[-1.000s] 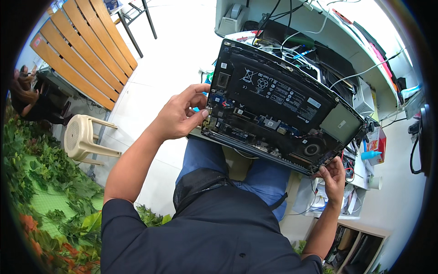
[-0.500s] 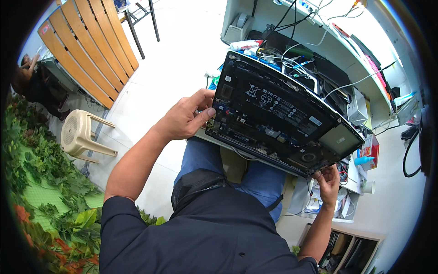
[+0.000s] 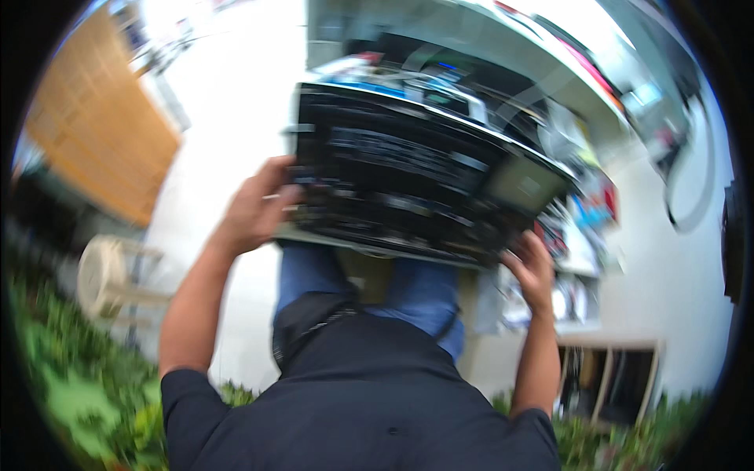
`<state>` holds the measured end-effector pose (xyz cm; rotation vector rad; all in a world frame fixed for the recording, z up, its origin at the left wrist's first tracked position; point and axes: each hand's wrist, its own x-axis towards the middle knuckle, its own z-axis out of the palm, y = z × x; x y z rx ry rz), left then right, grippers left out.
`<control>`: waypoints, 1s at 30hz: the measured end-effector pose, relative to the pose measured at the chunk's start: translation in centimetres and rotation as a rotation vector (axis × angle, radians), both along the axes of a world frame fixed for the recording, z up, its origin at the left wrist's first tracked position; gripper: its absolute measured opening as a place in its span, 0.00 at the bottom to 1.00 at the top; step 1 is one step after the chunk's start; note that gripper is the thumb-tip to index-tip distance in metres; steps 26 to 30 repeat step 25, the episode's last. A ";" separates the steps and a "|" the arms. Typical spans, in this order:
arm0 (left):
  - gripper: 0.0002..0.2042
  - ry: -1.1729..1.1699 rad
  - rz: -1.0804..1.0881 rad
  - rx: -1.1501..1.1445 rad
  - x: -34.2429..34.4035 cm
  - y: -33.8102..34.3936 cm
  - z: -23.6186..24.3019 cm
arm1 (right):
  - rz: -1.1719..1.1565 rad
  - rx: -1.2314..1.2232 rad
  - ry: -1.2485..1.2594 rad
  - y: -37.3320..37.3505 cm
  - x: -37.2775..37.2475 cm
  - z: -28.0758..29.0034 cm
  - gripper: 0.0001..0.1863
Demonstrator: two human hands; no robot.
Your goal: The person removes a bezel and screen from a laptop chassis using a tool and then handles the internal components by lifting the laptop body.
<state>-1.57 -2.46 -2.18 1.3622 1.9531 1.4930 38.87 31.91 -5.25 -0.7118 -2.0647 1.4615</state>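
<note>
A black laptop (image 3: 357, 208) is held up in front of me above my thighs, its bottom cover off and its insides facing me. Its wide black battery (image 3: 400, 155) and a pale rectangular part (image 3: 522, 186) toward the right show through motion blur. My left hand (image 3: 253, 210) is closed on the laptop's left edge, thumb on the near face. At the lower right corner, my right hand (image 3: 534, 271) grips the edge between thumb and fingers. Smaller boards and the fan area are too smeared to make out.
Behind the laptop lies a cluttered desk (image 3: 585, 250) with cables and tools. A blue bottle (image 3: 591, 213) stands to the right. At left are a beige plastic stool (image 3: 100, 276), a wooden slatted panel (image 3: 98, 118) and green foliage (image 3: 86, 353). A low shelf (image 3: 609, 377) sits lower right.
The view has turned and blurred. In the picture, the laptop and both hands sit farther left, and the laptop slants less. Both hands keep their hold on it.
</note>
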 end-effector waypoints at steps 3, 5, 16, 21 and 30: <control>0.19 -0.035 0.030 0.112 -0.7 -0.7 -2.0 | 0.131 -0.049 0.012 0.5 -2.2 0.4 0.22; 0.18 -0.107 0.034 0.078 0.1 -0.3 -1.8 | 0.183 -0.077 0.098 1.0 -1.2 -0.2 0.21; 0.17 -0.173 -0.047 -0.041 -1.1 1.7 -0.1 | 0.174 -0.146 0.103 0.6 -1.6 0.1 0.21; 0.17 -0.238 -0.055 -0.180 -2.3 2.5 0.6 | 0.131 -0.230 0.082 0.8 -2.1 -0.3 0.24; 0.19 -0.269 -0.092 -0.285 -4.2 2.9 0.1 | 0.076 -0.257 0.053 0.6 -2.4 -0.7 0.27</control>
